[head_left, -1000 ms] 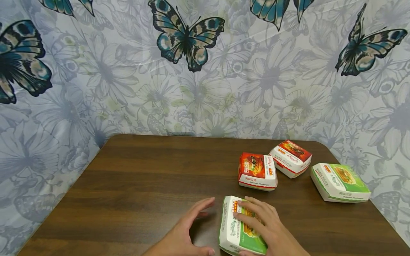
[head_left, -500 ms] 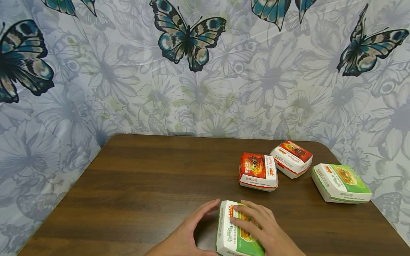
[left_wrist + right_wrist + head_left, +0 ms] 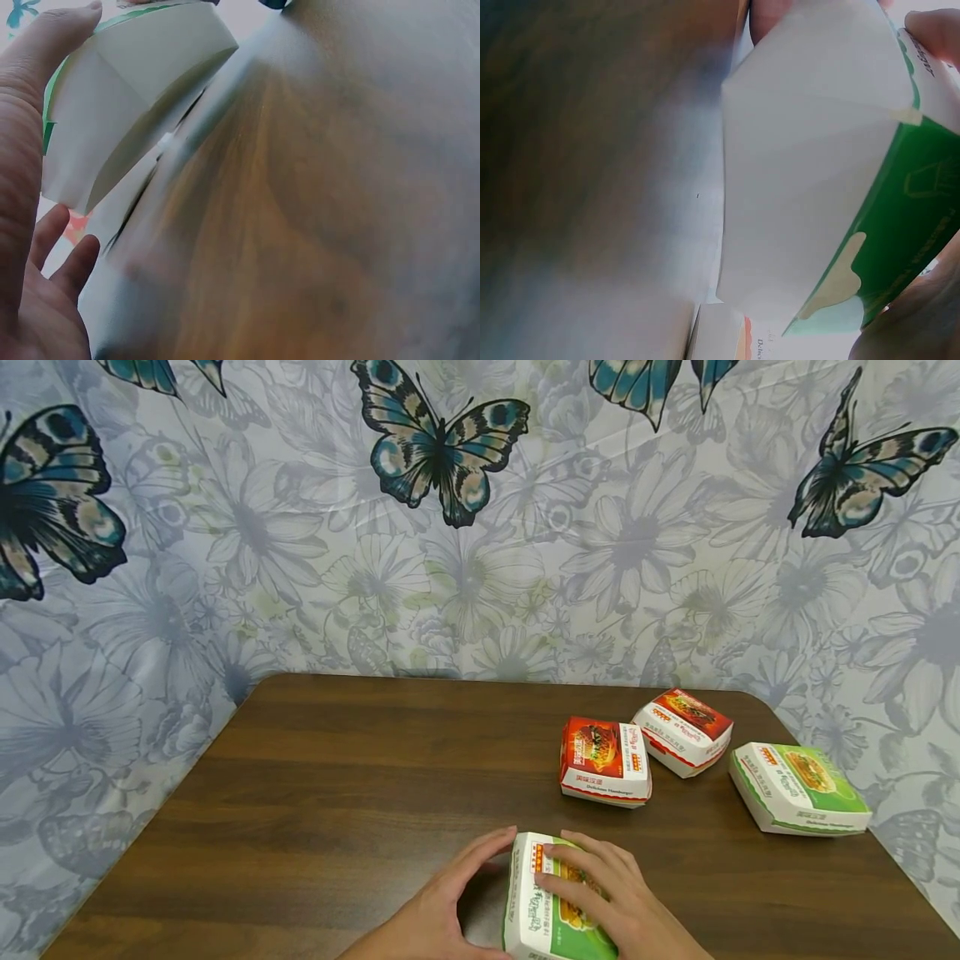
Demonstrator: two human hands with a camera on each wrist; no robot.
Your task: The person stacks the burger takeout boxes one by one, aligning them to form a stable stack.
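Note:
A green-and-white hamburger box with a burger picture lies at the table's front, partly under my hands. My left hand curves along its left side, fingertips at the far corner and thumb at the near one. In the left wrist view the thumb touches the box's white side. My right hand holds the box from the right, fingers spread over its top. The right wrist view shows the white side and green panel close up, with a thumb against it. The box's underside is hidden.
Two red-and-white hamburger boxes, one nearer and one behind, stand close together at the back right. Another green box sits by the table's right edge. Butterfly-patterned cloth hangs behind the brown table.
The green hamburger box has slid slightly left and nearer. My left hand has closed the gap and now meets its left side; the right hand has moved along with the box.

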